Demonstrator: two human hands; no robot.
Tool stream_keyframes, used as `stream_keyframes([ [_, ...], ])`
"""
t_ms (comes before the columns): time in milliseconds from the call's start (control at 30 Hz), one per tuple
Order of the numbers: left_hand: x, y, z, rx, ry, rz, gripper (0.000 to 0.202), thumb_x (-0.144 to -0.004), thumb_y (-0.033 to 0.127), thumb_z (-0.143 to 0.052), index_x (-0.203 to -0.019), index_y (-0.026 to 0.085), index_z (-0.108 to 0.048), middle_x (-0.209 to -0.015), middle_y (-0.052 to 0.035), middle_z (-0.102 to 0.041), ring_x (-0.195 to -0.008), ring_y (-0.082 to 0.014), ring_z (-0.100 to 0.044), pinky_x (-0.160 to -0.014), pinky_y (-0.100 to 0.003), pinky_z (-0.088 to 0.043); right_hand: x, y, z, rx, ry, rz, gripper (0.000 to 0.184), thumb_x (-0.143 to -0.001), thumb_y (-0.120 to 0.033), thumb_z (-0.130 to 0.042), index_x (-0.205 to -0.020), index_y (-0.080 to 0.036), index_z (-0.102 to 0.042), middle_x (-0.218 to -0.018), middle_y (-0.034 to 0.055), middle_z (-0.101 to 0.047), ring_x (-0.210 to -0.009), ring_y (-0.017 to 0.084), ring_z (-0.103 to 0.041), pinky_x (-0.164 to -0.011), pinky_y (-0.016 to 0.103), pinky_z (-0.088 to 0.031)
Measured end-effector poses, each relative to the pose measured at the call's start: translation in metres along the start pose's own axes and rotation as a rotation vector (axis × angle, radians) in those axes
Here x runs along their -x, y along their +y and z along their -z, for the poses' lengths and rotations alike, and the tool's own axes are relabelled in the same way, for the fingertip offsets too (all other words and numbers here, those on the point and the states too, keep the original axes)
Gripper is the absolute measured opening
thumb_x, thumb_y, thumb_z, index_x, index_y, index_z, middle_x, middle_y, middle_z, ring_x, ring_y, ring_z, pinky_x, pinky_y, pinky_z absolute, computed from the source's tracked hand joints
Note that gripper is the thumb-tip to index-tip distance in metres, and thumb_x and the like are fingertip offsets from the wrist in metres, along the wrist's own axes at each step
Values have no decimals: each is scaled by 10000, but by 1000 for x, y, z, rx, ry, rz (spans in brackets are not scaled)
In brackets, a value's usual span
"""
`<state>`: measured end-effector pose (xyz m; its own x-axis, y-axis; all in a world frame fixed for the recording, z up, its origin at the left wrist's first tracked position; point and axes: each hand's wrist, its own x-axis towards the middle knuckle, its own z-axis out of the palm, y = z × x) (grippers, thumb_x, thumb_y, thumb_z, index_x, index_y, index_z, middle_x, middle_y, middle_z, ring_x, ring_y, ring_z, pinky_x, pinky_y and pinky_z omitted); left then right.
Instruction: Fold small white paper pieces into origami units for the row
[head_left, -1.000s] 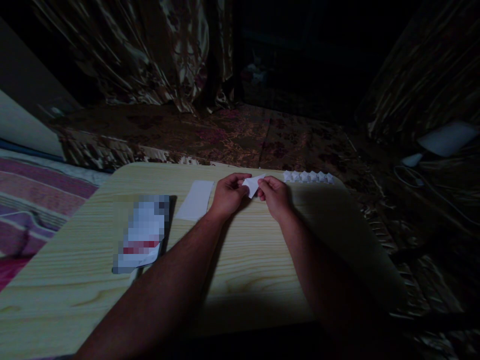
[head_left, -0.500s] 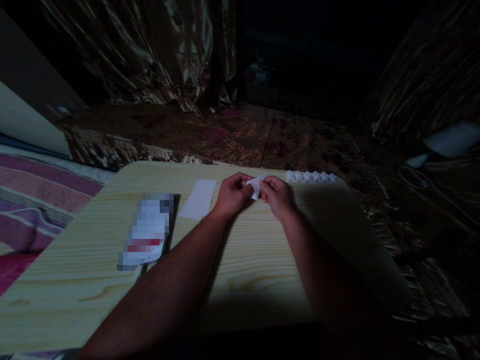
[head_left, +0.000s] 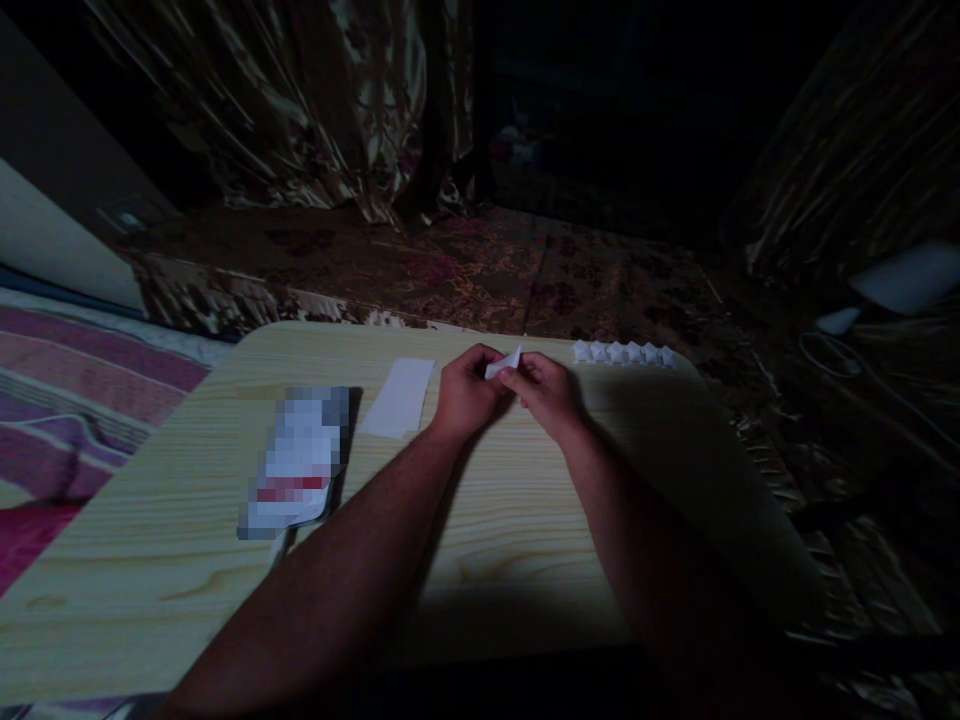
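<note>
Over the far middle of a light wooden table [head_left: 487,520], my left hand [head_left: 463,393] and my right hand [head_left: 546,392] meet, both pinched on a small folded white paper piece [head_left: 504,364]. Only a thin white corner of it shows between the fingertips. A flat white paper strip [head_left: 397,397] lies just left of my left hand. A row of several small folded white paper pieces [head_left: 622,353] sits along the far right edge of the table.
A blurred packet with a red band [head_left: 296,462] lies on the table's left part. Dark patterned cloth [head_left: 480,270] and curtains lie beyond the table. A striped fabric [head_left: 67,400] is at the left. A pale object with a cable [head_left: 892,285] rests at the right.
My hands have closed in on each other, and the folded paper now shows as a smaller sliver. The view shifted slightly.
</note>
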<state>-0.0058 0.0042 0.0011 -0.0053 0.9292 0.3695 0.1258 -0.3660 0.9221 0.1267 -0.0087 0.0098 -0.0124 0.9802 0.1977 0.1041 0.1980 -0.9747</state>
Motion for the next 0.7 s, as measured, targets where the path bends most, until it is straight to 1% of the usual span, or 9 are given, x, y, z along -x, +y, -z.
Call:
stream_keyframes([
  [100, 0, -2, 0, -12, -4, -12, 163, -684, 266, -677, -791, 158, -619, -701, 8, -600, -641, -115, -509, -606, -229, -387, -2, 4, 0, 22, 19, 5, 278, -739, -403, -658, -891, -171, -650, -718, 0, -634, -537, 91, -483, -485, 209, -382],
  [200, -1, -4, 0, -1, 8, 21, 153, -702, 268, -660, -800, 158, -622, -689, 7, -595, -624, -115, -508, -587, -228, -383, -4, 7, 1, 15, 40, 18, 220, -765, -361, -607, -861, -169, -656, -685, -7, -618, -535, 95, -496, -478, 207, -385],
  [333, -2, -4, 0, 27, -7, 46, 157, -696, 267, -667, -798, 156, -622, -685, 9, -591, -617, -115, -508, -578, -227, -386, -5, 11, 3, 13, 42, -7, 175, -763, -314, -571, -827, -170, -649, -627, -17, -604, -515, 103, -509, -455, 203, -378],
  [500, -2, 0, 1, 67, -28, 91, 199, -684, 307, -699, -797, 157, -634, -676, 8, -600, -599, -113, -505, -555, -221, -378, -5, 12, 3, -2, 31, -18, 163, -776, -314, -550, -805, -177, -635, -600, -22, -597, -472, 95, -510, -428, 195, -366],
  [633, -2, 6, 3, 109, -88, 142, 274, -689, 369, -709, -848, 150, -663, -715, -14, -636, -609, -118, -528, -572, -228, -399, -5, 11, 4, 17, 38, -43, 177, -779, -320, -552, -809, -169, -639, -551, -25, -586, -416, 80, -467, -398, 187, -340],
  [700, -2, 7, 4, 147, -116, 175, 292, -690, 375, -705, -870, 147, -669, -717, -18, -644, -600, -118, -534, -572, -230, -406, -4, 11, 5, 13, 40, -54, 187, -783, -322, -547, -827, -165, -639, -537, -25, -585, -393, 77, -452, -374, 185, -320],
])
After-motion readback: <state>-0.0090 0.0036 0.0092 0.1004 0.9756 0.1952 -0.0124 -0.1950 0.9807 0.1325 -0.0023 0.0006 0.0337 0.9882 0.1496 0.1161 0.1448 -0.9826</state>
